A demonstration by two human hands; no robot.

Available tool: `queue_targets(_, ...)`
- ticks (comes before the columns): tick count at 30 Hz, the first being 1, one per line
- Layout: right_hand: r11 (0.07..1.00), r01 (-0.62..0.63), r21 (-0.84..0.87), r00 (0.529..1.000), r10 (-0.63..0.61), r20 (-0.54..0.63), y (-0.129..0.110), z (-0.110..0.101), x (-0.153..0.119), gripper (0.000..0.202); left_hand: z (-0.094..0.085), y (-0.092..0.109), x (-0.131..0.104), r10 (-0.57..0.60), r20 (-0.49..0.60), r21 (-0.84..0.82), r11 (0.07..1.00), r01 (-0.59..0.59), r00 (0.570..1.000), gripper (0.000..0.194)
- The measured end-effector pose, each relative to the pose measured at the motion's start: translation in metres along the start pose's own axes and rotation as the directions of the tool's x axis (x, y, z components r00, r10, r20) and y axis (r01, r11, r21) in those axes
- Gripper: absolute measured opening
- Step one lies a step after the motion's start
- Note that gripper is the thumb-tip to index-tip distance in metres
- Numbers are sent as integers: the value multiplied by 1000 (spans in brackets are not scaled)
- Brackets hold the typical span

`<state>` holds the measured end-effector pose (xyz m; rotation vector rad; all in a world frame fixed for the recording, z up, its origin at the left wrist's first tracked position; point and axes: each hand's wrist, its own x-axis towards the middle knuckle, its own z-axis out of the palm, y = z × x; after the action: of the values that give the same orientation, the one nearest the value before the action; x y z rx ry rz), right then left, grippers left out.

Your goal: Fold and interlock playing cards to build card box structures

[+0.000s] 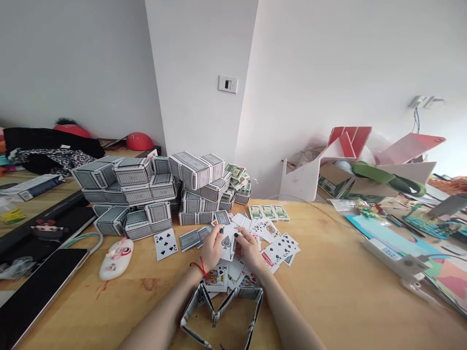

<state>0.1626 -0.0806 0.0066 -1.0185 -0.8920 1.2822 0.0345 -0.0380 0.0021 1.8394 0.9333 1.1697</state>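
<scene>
Your left hand [210, 249] pinches the left side of the ace [226, 244], thumb and fingers closed on it; your right hand [248, 250] has its fingers closed on the right side. The ace sits between your hands, above loose cards [281, 249]. Near you, between your forearms, stands a heart-shaped card frame [252, 293]. Card blocks [133, 172] are stacked far left; a mouse [116, 258] lies left, just nearer than those blocks.
</scene>
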Motion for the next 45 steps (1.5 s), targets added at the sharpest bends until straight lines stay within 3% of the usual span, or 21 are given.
queue_targets(5,1000,17,14,996,-16,-86,-3,5,0,21,-1,6,0,-84,11,-148,985,84,996,28)
queue_targets(11,1000,5,4,991,-5,-135,-3,3,1,13,-3,10,1,-213,143,-355,901,251,967,29)
queue_targets(21,991,12,130,988,8,-152,-5,14,-3,6,0,10,4,-209,6,-321,926,200,978,19)
queue_targets(26,967,-116,229,993,117,7,-4,11,-2,19,-1,13,1,-170,-48,-257,954,153,984,16)
queue_targets(32,988,-155,4,985,155,81,-3,0,2,30,-3,17,-2,-63,7,-168,984,63,998,15)
queue_targets(36,992,-101,-72,993,105,50,0,-5,4,35,-6,15,-2,-34,66,-161,986,44,997,17)
queue_targets(41,977,46,-209,995,-65,-81,4,-7,8,36,-6,10,3,-111,133,-247,959,142,985,27)
queue_targets(45,941,130,-313,977,-176,-122,2,-4,4,31,-2,5,6,-189,79,-190,961,201,979,24)
